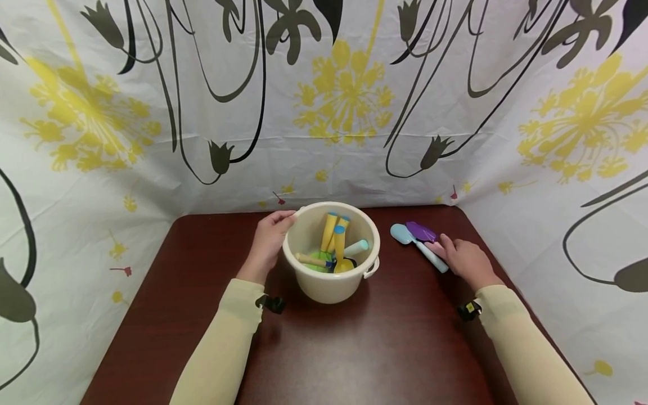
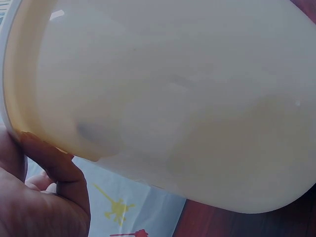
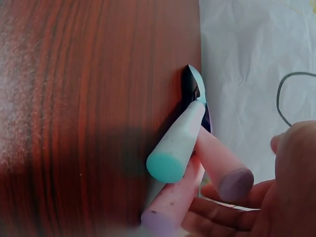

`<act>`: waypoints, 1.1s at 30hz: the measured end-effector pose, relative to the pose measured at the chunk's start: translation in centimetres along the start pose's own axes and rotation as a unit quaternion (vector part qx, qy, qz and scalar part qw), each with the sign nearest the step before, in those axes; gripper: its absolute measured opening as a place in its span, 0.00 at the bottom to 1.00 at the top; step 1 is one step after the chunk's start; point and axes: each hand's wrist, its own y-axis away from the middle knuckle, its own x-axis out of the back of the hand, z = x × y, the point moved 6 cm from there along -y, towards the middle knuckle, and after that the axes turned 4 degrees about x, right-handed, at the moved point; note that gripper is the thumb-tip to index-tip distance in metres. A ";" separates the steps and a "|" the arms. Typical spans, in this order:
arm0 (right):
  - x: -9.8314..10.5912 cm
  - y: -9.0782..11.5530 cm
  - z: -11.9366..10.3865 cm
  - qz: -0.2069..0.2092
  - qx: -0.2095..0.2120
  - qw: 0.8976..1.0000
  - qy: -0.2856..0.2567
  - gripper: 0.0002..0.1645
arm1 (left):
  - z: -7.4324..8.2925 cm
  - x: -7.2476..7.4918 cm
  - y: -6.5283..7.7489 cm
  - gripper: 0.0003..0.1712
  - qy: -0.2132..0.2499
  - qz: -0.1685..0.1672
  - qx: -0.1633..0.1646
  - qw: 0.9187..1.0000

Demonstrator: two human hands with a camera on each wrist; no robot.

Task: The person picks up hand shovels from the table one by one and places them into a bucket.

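A cream plastic bucket (image 1: 324,289) stands upright on the table. My left hand (image 1: 271,239) pinches its rim on the left side, thumb and fingers at the edge in the left wrist view. Inside the bucket are several toy tools, among them yellow handles (image 1: 329,232) with blue ends and a light blue handle (image 1: 357,247). To the right lie a light blue scoop (image 1: 402,234) and a purple tool (image 1: 420,231). My right hand (image 1: 468,260) is at two pink handles (image 3: 222,163) with purple ends, fingers behind them and thumb apart. A light blue handle (image 3: 177,143) lies beside them.
The dark red-brown table (image 1: 385,349) ends at a patterned fabric (image 1: 349,169) that hangs behind and along both sides. The bucket's side handle lug (image 1: 372,269) points right. A small camera (image 1: 471,309) is strapped on the right wrist.
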 end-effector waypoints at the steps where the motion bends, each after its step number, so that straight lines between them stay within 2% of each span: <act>1: -0.1 0.0 0.2 -0.004 -0.004 1.000 -0.005 0.57 | 0.0 0.0 0.0 0.16 0.000 0.000 0.000 1.000; 3: -0.3 0.0 0.7 -0.019 -0.008 1.000 -0.010 0.53 | 0.1 0.0 0.0 0.16 -0.001 0.000 0.000 1.000; 7: -0.5 0.1 1.2 -0.046 -0.008 0.999 -0.023 0.39 | 0.0 0.0 -0.1 0.16 0.001 0.000 0.002 1.000; 9: -0.5 0.2 1.2 -0.054 -0.007 0.998 -0.029 0.36 | 0.0 0.0 -0.1 0.16 0.002 -0.002 0.001 1.000; 16: -0.3 0.1 1.0 -0.070 -0.009 0.997 -0.045 0.35 | 0.1 0.0 0.0 0.16 0.000 -0.001 0.000 1.000; 25: -0.6 -0.2 1.8 -0.087 -0.040 0.992 -0.086 0.36 | 0.1 0.0 0.0 0.15 0.004 -0.002 -0.001 1.000; 33: -1.1 -0.3 1.8 -0.105 -0.061 0.981 -0.150 0.35 | 0.1 0.1 0.0 0.15 -0.003 -0.003 0.001 1.000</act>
